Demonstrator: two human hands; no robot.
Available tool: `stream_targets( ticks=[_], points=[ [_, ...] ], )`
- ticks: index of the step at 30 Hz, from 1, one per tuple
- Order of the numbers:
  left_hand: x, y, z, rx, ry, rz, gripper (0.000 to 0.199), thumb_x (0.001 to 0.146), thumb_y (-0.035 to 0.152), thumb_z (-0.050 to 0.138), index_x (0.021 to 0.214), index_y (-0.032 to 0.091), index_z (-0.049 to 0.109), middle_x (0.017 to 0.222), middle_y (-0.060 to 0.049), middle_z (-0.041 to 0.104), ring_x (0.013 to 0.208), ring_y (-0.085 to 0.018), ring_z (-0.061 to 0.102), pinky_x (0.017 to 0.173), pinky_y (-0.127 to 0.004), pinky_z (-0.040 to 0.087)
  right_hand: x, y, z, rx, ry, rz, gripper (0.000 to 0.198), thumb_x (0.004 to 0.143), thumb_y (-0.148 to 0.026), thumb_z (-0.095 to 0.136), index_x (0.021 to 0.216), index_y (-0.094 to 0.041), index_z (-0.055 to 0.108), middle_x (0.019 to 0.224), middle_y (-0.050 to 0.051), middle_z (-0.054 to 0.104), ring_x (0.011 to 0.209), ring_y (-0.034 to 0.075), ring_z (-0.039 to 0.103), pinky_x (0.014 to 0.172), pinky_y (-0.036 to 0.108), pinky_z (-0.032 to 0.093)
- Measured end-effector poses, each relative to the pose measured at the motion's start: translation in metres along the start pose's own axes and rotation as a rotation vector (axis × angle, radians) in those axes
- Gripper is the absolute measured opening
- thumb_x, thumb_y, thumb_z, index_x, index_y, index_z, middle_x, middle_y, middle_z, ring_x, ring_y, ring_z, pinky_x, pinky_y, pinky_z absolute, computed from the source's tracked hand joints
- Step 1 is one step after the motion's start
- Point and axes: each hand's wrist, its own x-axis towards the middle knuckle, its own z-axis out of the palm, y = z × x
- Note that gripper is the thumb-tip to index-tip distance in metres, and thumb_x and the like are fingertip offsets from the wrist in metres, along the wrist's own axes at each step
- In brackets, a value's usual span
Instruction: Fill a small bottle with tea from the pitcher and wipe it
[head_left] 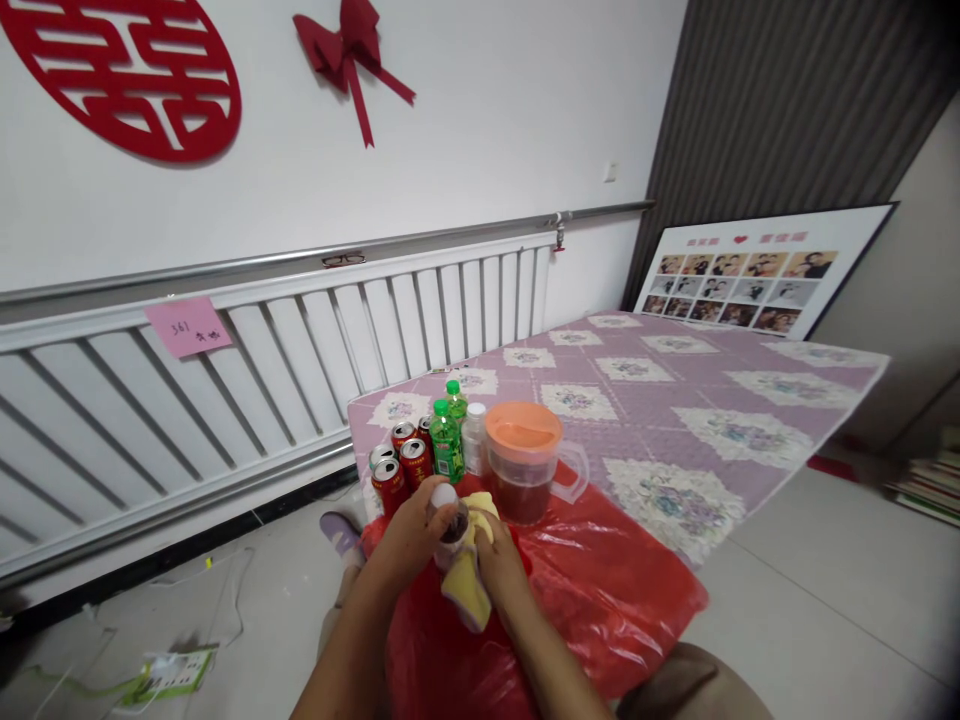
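Near the front of the table, my left hand (411,528) is closed around the top of a bottle (455,524) that has a white cap and dark contents. My right hand (501,562) grips a yellow cloth (466,590) and presses it against the bottle's side. Just behind my hands stands a clear pitcher (519,495) with an orange lid, partly filled with brown liquid. To its left are two green bottles (447,455), a clear bottle (473,445) with a white cap, and several drink cans (415,462), mostly red. The bottle's lower part is hidden by the cloth and fingers.
A red plastic sheet (607,575) covers the near part of the table with its flowered purple cloth (645,400). A white radiator (300,350) runs along the wall behind. At the far end leans a photo board (739,285). A power strip (171,676) lies on the floor.
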Motion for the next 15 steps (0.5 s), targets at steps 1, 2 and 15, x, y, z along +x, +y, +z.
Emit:
stream_targets(
  ticks=[1, 2, 15],
  points=[
    [0.0, 0.0, 0.0, -0.001, 0.001, 0.0, 0.038, 0.087, 0.034, 0.047, 0.123, 0.022, 0.051, 0.121, -0.008, 0.065, 0.11, -0.023, 0.061, 0.098, -0.036, 0.044, -0.005, -0.001, 0.002, -0.02, 0.025, -0.003, 0.04, 0.08, -0.033, 0.045, 0.109, -0.018, 0.068, 0.117, 0.012, 0.067, 0.114, 0.027, 0.058, 0.104, 0.043, 0.042],
    [0.001, -0.001, 0.0, -0.002, 0.001, 0.002, 0.038, 0.087, 0.034, 0.047, 0.123, 0.022, 0.051, 0.121, -0.008, 0.065, 0.11, -0.023, 0.06, 0.098, -0.037, 0.044, -0.009, -0.004, 0.004, -0.034, 0.045, -0.002, 0.043, 0.08, -0.033, 0.045, 0.114, -0.017, 0.066, 0.123, 0.014, 0.063, 0.119, 0.028, 0.054, 0.107, 0.044, 0.039],
    [0.002, -0.004, -0.001, -0.024, 0.003, 0.023, 0.037, 0.087, 0.034, 0.048, 0.121, 0.02, 0.053, 0.118, -0.008, 0.067, 0.106, -0.022, 0.062, 0.095, -0.036, 0.047, -0.021, -0.007, 0.011, -0.251, 0.059, -0.129, 0.048, 0.092, -0.029, 0.036, 0.136, -0.017, 0.051, 0.139, 0.014, 0.045, 0.133, 0.025, 0.043, 0.112, 0.043, 0.034]
  ],
)
